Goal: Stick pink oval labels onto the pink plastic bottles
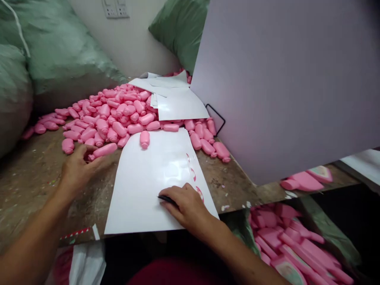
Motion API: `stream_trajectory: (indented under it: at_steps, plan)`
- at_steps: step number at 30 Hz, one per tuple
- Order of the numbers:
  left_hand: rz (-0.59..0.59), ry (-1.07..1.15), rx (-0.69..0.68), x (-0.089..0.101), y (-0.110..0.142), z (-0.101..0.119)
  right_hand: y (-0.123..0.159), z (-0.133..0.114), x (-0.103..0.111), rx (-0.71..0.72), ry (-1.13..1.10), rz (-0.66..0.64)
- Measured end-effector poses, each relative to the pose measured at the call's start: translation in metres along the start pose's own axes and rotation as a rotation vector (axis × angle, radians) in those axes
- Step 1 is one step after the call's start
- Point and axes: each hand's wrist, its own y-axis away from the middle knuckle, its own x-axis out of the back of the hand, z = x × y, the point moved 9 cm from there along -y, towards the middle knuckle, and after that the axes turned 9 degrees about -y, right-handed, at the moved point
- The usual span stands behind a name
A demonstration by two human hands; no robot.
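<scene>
- While the left hand (77, 170) rests at the near edge of the heap, its fingers (89, 149) curl together against one pink plastic bottle (104, 150), which lies on its side; grip looks light.
- Right hand (185, 206): fingers bunched together, clamped on one black pen-like object (168, 200), its tip hidden. Hand sits on the white sheet (142, 190), near its right edge.
- Count: 2 hands; 1 white sheet under the right hand; 1 further pink bottle (144, 139) lying at that sheet's far edge. Heap of pink bottles (118, 109): dozens, too many to count.
- Stack of loose white sheets (178, 101): several, lying over the heap's far side, exact number unclear.
- Worn, paint-flecked wooden surface (38, 166): open room left of the left hand; the near edge runs just below the white sheet.
- Right side: lilac board (285, 79) stands tilted, propped by a black wire stand (216, 118), blocking the view beyond; bottles lie against its foot.
- Around: 2 green sacks (59, 47) at left, 1 more (181, 33) behind; bin of flat pink pieces (285, 237) below the surface at right.
</scene>
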Motion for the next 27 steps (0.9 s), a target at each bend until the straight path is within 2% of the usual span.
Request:
stream_trajectory:
  at_steps: [3, 5, 8, 12, 16, 19, 21, 24, 27]
  plan:
    - [-0.060, 0.730, 0.144, -0.008, 0.030, 0.007, 0.003, -0.004, -0.009, -0.033, 0.041, -0.144]
    - [-0.099, 0.933, 0.255, -0.018, 0.048, 0.008, 0.013, -0.006, -0.008, -0.038, 0.055, -0.178]
    - [-0.094, 1.015, 0.355, -0.022, 0.067, -0.001, 0.034, -0.012, -0.004, 0.037, 0.159, -0.175]
    - [-0.079, 1.155, 0.491, -0.021, 0.087, -0.021, 0.055, -0.020, 0.000, 0.214, 0.263, -0.101]
    - [-0.016, 1.253, 0.582, -0.014, 0.104, -0.037, 0.062, -0.028, -0.002, 0.367, 0.324, -0.065]
    - [0.019, 1.308, 0.627, -0.013, 0.114, -0.048, 0.064, -0.032, -0.007, 0.423, 0.361, -0.058]
    - [0.034, 1.336, 0.627, -0.012, 0.118, -0.053, 0.067, -0.037, -0.002, 0.457, 0.344, -0.013]
    - [0.056, 1.360, 0.629, -0.006, 0.126, -0.063, 0.065, -0.049, 0.026, 0.489, 0.335, 0.096]
    - [0.058, 1.335, 0.697, -0.005, 0.137, -0.080, 0.037, -0.062, 0.078, 0.461, 0.415, 0.135]
